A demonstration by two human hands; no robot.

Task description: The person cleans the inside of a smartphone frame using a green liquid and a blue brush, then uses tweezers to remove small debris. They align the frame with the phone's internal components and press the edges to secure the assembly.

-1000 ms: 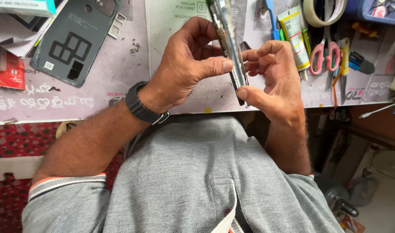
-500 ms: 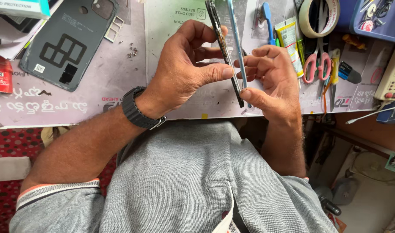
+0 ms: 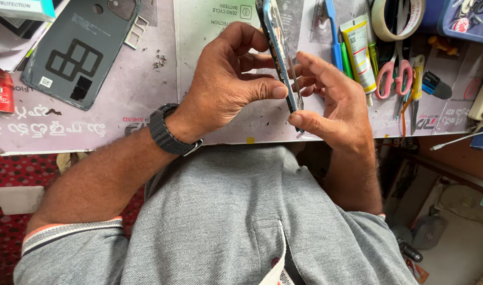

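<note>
Hands grip a thin blue-edged phone body (image 3: pixel 280 58) edge-on: left hand (image 3: pixel 228 84) and right hand (image 3: pixel 333 100) pinching opposite faces, seemingly above the pale work mat (image 3: pixel 209 31).

The phone (image 3: pixel 280 58) is showing edge-on only, so its front and back faces are staying out of view, and its top end is running past the upper edge of the frame. The left hand (image 3: pixel 228 84) is covering part of its near side; the right hand (image 3: pixel 333 103) is hiding the far side. The tape roll (image 3: pixel 397 18) and the grey back cover (image 3: pixel 75 50) are being cut off at the top. The loose screws (image 3: pixel 159 62) are appearing too small to identify.
</note>
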